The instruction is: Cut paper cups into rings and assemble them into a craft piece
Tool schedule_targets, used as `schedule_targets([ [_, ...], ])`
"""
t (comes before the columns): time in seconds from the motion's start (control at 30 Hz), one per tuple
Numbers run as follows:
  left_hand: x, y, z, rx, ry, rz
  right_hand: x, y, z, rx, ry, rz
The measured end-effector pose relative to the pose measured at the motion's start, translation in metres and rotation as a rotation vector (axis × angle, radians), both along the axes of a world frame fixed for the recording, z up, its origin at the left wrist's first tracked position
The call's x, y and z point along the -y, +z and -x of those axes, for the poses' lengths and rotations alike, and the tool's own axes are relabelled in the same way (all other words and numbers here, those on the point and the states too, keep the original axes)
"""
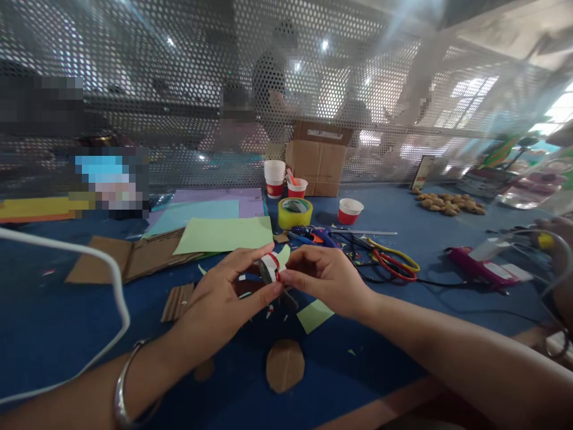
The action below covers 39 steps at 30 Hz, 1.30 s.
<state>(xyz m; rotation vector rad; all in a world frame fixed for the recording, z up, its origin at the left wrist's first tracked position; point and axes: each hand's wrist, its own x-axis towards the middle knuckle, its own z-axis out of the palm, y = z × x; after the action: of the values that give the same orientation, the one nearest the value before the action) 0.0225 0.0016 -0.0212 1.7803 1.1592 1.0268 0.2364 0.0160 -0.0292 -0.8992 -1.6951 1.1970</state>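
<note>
My left hand (pixel 210 301) is closed around a small round red-and-white piece (pixel 270 266), which looks like part of a paper cup and has a dark, flat side. My right hand (pixel 329 278) pinches at its right edge, where a small pale green paper strip (pixel 284 255) stands up between the fingers. How strip and round piece are joined is hidden by the fingertips. Below the hands lie a brown cardboard disc (pixel 285 365) and a pale green paper scrap (pixel 315 316). Left of them is a piece of corrugated cardboard (pixel 176 303).
Behind the hands stand yellow tape (pixel 295 212), red-and-white paper cups (pixel 350 211) and a cardboard box (pixel 317 160). Scissors (pixel 320 236), cables (pixel 394 263) and a magenta tool (pixel 481 267) lie rightward. A white cable (pixel 117 286) arcs at left. Another person's hand (pixel 561 233) is at far right.
</note>
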Motion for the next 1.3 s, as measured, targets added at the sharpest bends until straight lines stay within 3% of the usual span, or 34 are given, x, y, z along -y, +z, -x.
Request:
schedule_targets([
  [0.5,-0.002,-0.008,0.005,-0.103,-0.001,-0.187,0.006,0.001,0.003,0.052,-0.035,-0.064],
  [0.7,-0.003,-0.011,0.006,-0.085,-0.003,-0.189,0.007,0.006,0.002,0.07,-0.048,-0.082],
  [1.03,0.0,0.001,0.003,-0.103,0.0,0.044,0.003,0.006,-0.001,0.082,-0.034,-0.056],
  [1.3,-0.004,-0.001,0.002,0.091,-0.088,0.206,-0.006,0.0,-0.004,0.071,0.001,0.015],
])
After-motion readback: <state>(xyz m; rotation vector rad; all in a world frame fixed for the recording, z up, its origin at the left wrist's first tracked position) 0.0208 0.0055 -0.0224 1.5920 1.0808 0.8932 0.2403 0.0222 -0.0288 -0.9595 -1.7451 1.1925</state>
